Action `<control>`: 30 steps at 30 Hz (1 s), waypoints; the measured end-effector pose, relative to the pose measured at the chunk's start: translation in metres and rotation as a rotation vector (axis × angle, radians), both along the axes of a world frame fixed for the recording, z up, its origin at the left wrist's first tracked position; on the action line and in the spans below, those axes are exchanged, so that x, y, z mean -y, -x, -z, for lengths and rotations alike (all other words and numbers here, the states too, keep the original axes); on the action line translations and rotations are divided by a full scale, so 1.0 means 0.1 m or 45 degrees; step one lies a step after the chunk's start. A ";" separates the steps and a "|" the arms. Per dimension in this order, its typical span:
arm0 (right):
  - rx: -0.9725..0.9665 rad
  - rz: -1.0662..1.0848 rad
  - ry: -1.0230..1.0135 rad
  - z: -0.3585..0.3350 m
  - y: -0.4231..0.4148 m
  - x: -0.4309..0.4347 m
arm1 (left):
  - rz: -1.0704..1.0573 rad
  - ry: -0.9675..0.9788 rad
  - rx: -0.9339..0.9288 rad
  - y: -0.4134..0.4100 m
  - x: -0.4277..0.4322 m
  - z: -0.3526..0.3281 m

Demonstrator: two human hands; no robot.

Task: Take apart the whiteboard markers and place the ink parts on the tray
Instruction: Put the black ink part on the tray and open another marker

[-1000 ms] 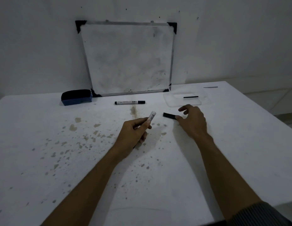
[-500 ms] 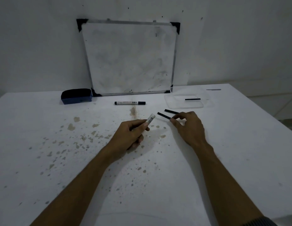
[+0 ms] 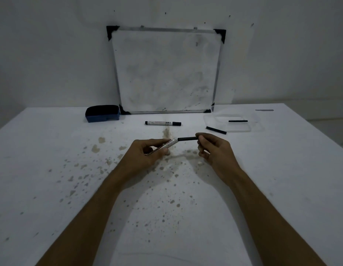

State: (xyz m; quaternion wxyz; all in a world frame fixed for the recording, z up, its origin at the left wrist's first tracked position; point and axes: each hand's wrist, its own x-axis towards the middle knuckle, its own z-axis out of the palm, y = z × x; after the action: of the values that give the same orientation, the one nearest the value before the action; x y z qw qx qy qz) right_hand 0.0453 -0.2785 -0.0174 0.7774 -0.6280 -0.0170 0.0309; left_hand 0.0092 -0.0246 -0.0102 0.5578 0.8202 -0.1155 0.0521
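My left hand [image 3: 147, 156] is shut on a white marker barrel [image 3: 167, 145] that points up and to the right. My right hand [image 3: 214, 150] pinches the right end of a black stick-shaped part [image 3: 187, 139], whose left end meets the barrel's open end. Both are held just above the table centre. A second black part [image 3: 216, 130] lies on the table against the front left of the clear tray [image 3: 218, 121]. Inside the tray lies one black ink stick [image 3: 237, 121]. A whole capped marker [image 3: 163, 123] lies further back.
A small whiteboard [image 3: 166, 70] leans on the wall at the back. A blue eraser [image 3: 102, 116] sits to its left. The white table [image 3: 71, 189] is speckled with brown stains. Its right edge runs close to the tray.
My right hand has lifted one black part off the table and brought it to the open end of the barrel. The other black part stays by the tray. My left hand rose slightly.
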 end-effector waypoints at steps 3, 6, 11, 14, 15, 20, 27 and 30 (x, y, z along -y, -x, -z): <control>0.011 0.031 0.060 0.01 -0.01 -0.01 | -0.008 -0.039 0.030 -0.01 0.01 0.02; 0.005 0.049 0.082 0.02 -0.02 0.00 | 0.022 -0.073 0.041 -0.03 0.00 0.05; -0.007 -0.011 0.197 0.06 -0.02 0.00 | 0.144 -0.219 0.047 -0.05 -0.03 0.06; 0.108 0.031 0.283 0.04 0.01 -0.02 | 0.119 -0.243 0.033 -0.04 0.01 0.04; 0.177 0.077 0.318 0.03 0.02 -0.03 | 0.091 -0.244 0.023 -0.04 0.01 0.03; 0.387 0.113 0.520 -0.06 0.12 -0.10 | 0.108 -0.176 -0.029 -0.02 0.01 0.00; 0.579 -0.168 0.866 0.03 0.28 -0.39 | 0.044 -0.081 -0.056 -0.03 -0.13 -0.02; 0.565 -0.145 1.082 0.07 0.21 -0.45 | -0.096 0.030 -0.094 -0.04 -0.26 0.01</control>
State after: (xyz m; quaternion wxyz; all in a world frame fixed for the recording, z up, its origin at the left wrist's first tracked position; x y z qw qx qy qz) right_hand 0.0244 -0.2338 -0.0240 0.4266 -0.8795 -0.2028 -0.0571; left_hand 0.0130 0.0012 -0.0112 0.5689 0.8188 -0.0633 0.0440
